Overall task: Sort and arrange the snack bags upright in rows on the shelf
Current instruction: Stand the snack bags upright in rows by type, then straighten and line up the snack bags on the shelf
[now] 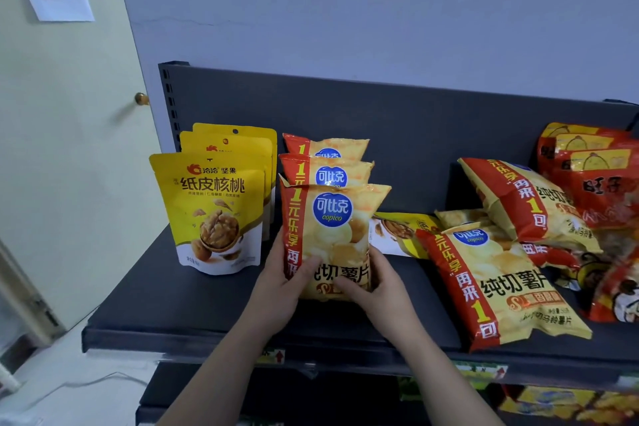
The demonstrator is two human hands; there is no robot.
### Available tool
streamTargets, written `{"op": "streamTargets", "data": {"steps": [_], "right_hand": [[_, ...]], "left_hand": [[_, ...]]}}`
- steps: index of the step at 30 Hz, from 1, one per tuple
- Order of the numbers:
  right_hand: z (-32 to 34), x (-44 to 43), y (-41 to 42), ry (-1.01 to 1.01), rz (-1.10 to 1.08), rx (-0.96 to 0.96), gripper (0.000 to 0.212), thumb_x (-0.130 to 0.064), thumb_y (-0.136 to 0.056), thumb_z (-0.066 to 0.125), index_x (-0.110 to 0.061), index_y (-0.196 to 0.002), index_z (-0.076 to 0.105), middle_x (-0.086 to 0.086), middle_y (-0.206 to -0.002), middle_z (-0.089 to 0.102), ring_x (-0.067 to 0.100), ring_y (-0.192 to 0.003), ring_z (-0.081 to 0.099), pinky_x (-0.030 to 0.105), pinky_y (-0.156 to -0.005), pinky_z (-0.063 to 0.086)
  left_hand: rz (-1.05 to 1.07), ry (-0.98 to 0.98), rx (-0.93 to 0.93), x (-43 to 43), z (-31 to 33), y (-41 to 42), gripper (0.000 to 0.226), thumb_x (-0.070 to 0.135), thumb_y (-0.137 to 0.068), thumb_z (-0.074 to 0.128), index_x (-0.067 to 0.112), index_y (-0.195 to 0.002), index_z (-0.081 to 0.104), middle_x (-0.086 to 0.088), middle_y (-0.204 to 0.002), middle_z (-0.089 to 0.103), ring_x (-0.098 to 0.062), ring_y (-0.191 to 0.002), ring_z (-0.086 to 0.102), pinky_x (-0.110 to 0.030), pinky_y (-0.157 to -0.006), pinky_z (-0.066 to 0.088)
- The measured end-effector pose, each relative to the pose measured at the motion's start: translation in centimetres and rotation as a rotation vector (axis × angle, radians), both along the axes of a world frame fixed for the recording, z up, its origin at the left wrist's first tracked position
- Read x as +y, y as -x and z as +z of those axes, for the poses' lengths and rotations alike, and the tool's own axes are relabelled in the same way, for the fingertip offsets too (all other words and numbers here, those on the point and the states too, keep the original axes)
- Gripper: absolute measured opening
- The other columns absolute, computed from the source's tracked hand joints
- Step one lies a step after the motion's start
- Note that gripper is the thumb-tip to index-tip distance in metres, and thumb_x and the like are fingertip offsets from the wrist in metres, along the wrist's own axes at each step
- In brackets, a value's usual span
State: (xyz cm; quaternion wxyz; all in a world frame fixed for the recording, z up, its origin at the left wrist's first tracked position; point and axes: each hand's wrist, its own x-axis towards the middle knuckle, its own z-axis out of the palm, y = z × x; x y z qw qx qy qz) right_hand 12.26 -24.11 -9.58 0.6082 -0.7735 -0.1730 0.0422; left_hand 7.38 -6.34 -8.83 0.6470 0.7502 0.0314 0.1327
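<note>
A yellow and red potato chip bag (332,228) stands upright at the front of a row, with two more chip bags (328,162) upright behind it. My left hand (280,284) grips its lower left side and my right hand (377,284) its lower right. To the left stands a row of yellow walnut pouches (211,214), upright. More chip bags (491,284) lie flat or tilted on the right. A walnut pouch (397,233) lies flat behind them.
The dark shelf (179,315) has a back panel and a front lip. Red snack bags (594,176) stand and lie at the far right. A lower shelf holds more bags (553,401). A door with a knob (141,98) is on the left.
</note>
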Motion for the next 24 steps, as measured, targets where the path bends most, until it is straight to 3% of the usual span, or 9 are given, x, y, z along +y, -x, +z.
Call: {"op": "streamTargets", "data": {"steps": [4,6,8,10,12,15,19,21,24], "right_hand": [[0.5,-0.4,0.6,0.041,-0.032,-0.022,0.080,-0.044,-0.072,0.083,-0.032,-0.141,0.044,-0.017,-0.122,0.064,-0.001,-0.112,0.060,0.029,-0.094,0.054],[1.4,-0.9,0.8,0.090,-0.095,-0.089,0.090,-0.059,-0.071,0.076,-0.031,-0.147,0.037,-0.020,-0.135,0.053,-0.004,-0.123,0.050,0.027,-0.103,0.045],[2.2,-1.5,0.8,0.125,-0.173,-0.186,0.083,-0.060,-0.074,0.069,-0.031,-0.146,0.039,-0.022,-0.137,0.047,-0.006,-0.126,0.043,0.021,-0.104,0.038],[2.8,-2.6,0.6,0.184,-0.243,-0.306,0.065,-0.051,-0.082,0.066,-0.028,-0.140,0.047,-0.018,-0.135,0.048,-0.005,-0.124,0.043,0.018,-0.103,0.037],[3.0,-4.3,0.0,0.322,-0.315,-0.425,0.050,-0.039,-0.088,0.067,-0.023,-0.134,0.054,-0.010,-0.134,0.051,0.000,-0.122,0.045,0.022,-0.104,0.039],[3.1,-6.9,-1.6,0.600,-0.385,-0.491,0.048,-0.032,-0.089,0.068,-0.017,-0.133,0.057,0.002,-0.141,0.050,0.018,-0.130,0.045,0.032,-0.110,0.035],[2.3,-10.5,-2.3,1.045,-0.346,-0.459,0.060,-0.037,-0.087,0.065,-0.022,-0.142,0.047,0.005,-0.151,0.042,0.025,-0.143,0.031,0.041,-0.118,0.018],[2.3,-12.3,-1.8,1.082,-0.328,-0.471,0.059,-0.036,-0.089,0.062,-0.028,-0.144,0.044,0.000,-0.153,0.038,0.020,-0.144,0.028,0.040,-0.120,0.014],[3.1,-14.6,-1.0,1.036,-0.359,-0.516,0.054,-0.029,-0.087,0.064,-0.028,-0.139,0.051,-0.001,-0.148,0.046,0.020,-0.139,0.038,0.044,-0.118,0.018]], "left_hand": [[0.086,-0.063,-0.043,0.5,0.0,0.4,0.087,0.057,-0.083,0.067,0.042,-0.152,0.016,0.018,-0.140,0.049,-0.002,-0.127,0.049,-0.041,-0.103,0.048],[0.171,-0.135,-0.133,0.3,0.8,0.6,0.090,0.055,-0.082,0.068,0.037,-0.153,0.016,0.015,-0.146,0.039,0.003,-0.131,0.039,-0.026,-0.103,0.044],[0.270,-0.240,-0.236,-0.4,1.8,0.9,0.088,0.047,-0.082,0.065,0.027,-0.154,0.018,0.011,-0.147,0.033,0.012,-0.130,0.032,-0.005,-0.098,0.033],[0.332,-0.355,-0.353,-1.5,2.6,1.0,0.083,0.042,-0.086,0.064,0.021,-0.153,0.020,0.002,-0.152,0.029,-0.001,-0.138,0.028,0.001,-0.098,0.026],[0.338,-0.451,-0.469,-2.8,3.3,1.2,0.074,0.038,-0.092,0.063,0.017,-0.152,0.025,-0.001,-0.154,0.028,-0.008,-0.142,0.026,0.000,-0.103,0.024],[0.227,-0.503,-0.583,-5.1,4.2,0.8,0.061,0.037,-0.094,0.056,0.016,-0.148,0.036,0.007,-0.147,0.034,-0.002,-0.140,0.029,-0.010,-0.109,0.029],[0.072,-0.490,-0.429,-8.8,3.6,-0.2,0.053,0.030,-0.096,0.058,0.016,-0.144,0.042,0.001,-0.146,0.043,-0.009,-0.137,0.036,-0.016,-0.112,0.028],[0.015,-0.442,-0.266,-10.8,2.9,-0.9,0.056,0.027,-0.097,0.058,0.018,-0.148,0.037,0.002,-0.151,0.038,-0.010,-0.141,0.031,-0.025,-0.115,0.027],[-0.034,-0.448,-0.082,-13.2,2.1,-2.5,0.061,0.027,-0.099,0.055,0.016,-0.152,0.028,0.001,-0.158,0.029,-0.012,-0.146,0.022,-0.024,-0.116,0.020]]}}
